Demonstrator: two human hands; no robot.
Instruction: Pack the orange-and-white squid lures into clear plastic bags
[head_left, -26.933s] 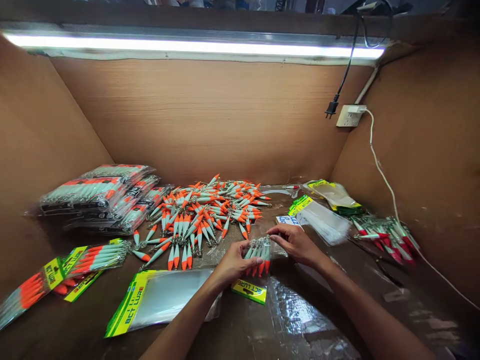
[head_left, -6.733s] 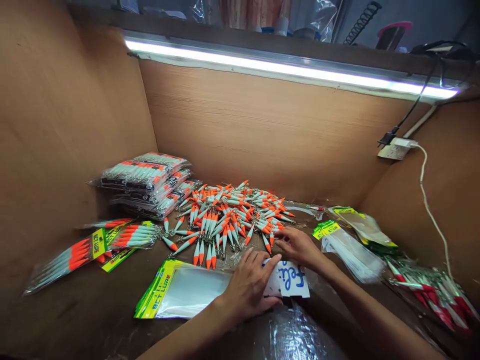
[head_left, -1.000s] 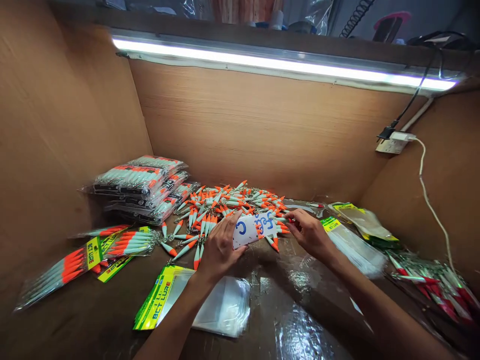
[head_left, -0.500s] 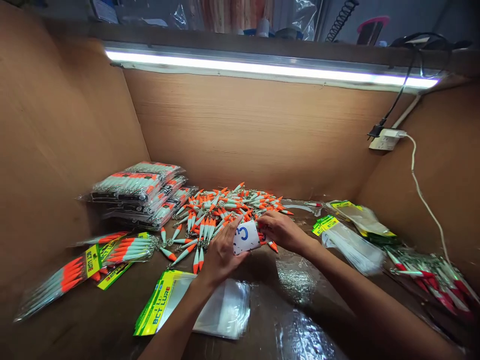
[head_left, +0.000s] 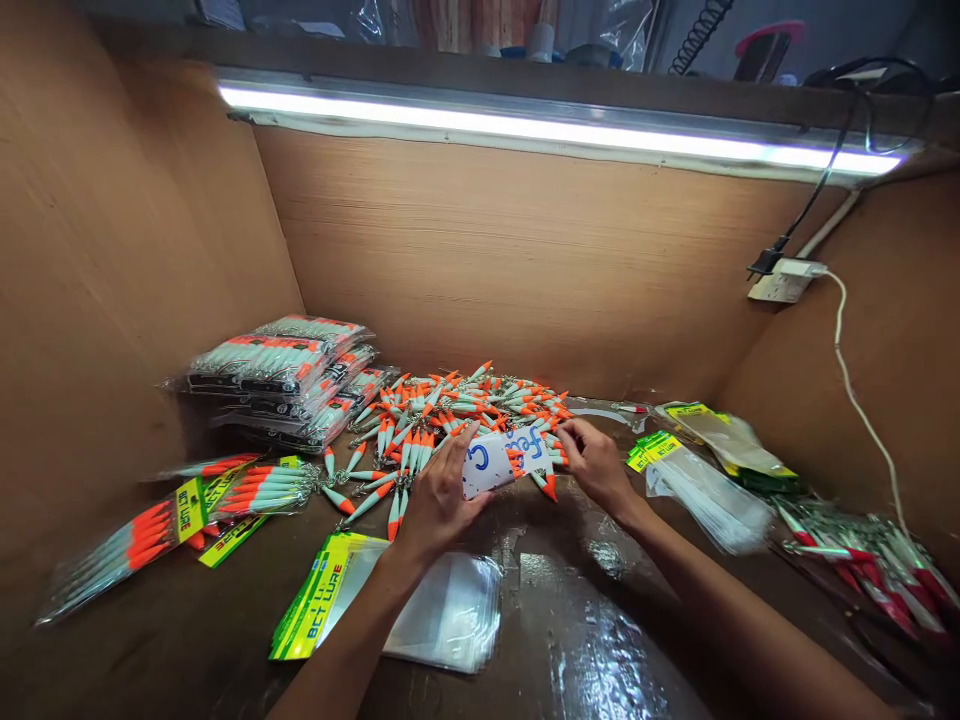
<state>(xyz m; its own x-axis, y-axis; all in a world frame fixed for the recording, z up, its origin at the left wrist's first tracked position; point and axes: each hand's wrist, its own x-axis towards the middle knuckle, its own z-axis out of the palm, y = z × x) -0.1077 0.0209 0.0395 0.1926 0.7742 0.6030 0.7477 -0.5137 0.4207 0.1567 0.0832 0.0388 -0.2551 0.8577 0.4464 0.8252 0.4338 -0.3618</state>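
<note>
My left hand (head_left: 442, 488) grips a white holder with blue writing (head_left: 484, 468), thumb at the lower edge and fingers over the back. Orange tips of fishing lures (head_left: 516, 462) show within the holder. At its right end my right hand (head_left: 595, 458) is closed, thumb and fingertips together; what they pinch is too small to make out. Just behind both hands lies a heap of orange-and-white fishing lures (head_left: 450, 405) with metal hooks. Below my left hand rests a stack of clear bags with yellow-green headers (head_left: 450, 615).
Packed lure bundles (head_left: 262, 365) are piled at the back left, with bagged lures (head_left: 142, 540) before them. More clear bags (head_left: 705, 500) and red-and-white lures (head_left: 877, 570) lie on the right. Wooden panels enclose the table; a power outlet (head_left: 784, 282) hangs at right.
My right hand has drawn back to the right from the holder. More of the holder's blue writing and the orange lure tips now show. The view has shifted slightly.
</note>
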